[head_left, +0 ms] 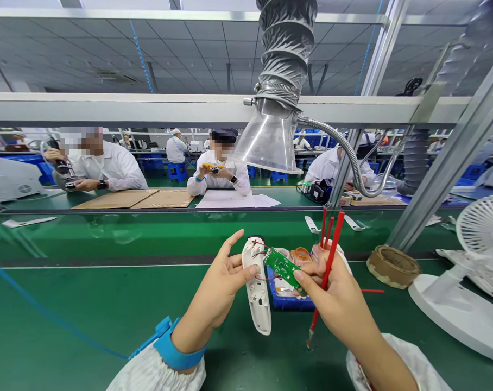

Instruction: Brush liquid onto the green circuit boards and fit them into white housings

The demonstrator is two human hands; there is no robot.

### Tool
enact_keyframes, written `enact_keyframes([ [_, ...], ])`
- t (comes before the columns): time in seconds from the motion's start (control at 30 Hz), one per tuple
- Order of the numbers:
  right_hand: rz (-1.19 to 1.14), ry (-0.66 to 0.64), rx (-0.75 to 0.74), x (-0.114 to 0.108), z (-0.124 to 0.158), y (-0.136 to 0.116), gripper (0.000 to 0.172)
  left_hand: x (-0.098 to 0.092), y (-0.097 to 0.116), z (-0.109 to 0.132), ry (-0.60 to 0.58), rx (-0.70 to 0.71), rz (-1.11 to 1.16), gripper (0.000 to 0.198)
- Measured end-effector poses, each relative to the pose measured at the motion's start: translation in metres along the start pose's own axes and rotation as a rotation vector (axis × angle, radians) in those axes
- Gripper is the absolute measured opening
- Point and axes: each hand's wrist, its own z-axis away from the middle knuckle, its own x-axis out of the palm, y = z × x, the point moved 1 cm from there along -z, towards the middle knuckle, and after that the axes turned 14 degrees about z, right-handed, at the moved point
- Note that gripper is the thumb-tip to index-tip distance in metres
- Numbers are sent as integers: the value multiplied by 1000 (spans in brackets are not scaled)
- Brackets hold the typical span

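My left hand grips a long white plastic housing between thumb and fingers, its hollow inner side facing me. Thin red wires run from the housing to a green circuit board. The board's lower end is pinched by my right hand, which also carries a red-handled brush across its fingers, bristles pointing down. A blue strap circles my left wrist. Behind the board sits a blue tray with small containers, partly hidden by my right hand.
A roll of brown tape and a white fan stand at the right. Above hangs a clear extraction hood on a grey hose. Beyond the green belt, which carries white parts, several co-workers sit. A blue cord crosses the left.
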Motion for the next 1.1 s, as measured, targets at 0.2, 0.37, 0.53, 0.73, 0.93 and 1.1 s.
enact_keyframes([
  [0.2, 52, -7, -45, 4, 1, 0, 28, -6, -7, -3, -17, 47, -4, 76],
  [0.37, 113, -28, -50, 8, 2, 2, 25, -9, -11, -6, -10, 107, -82, 63],
  [0.53, 77, -77, -5, 12, 2, 3, 25, -12, -11, -7, -38, 134, -136, 57],
  [0.73, -71, -101, 59, 13, 2, 1, 29, -9, -15, -7, -55, 175, -53, 44],
  [0.93, -206, -94, 114, 11, 0, 2, 37, 3, -22, -4, 7, 186, 117, 52],
  [1.1, -364, -78, 167, 13, -2, 2, 44, 7, -20, 0, 97, 160, 91, 46],
])
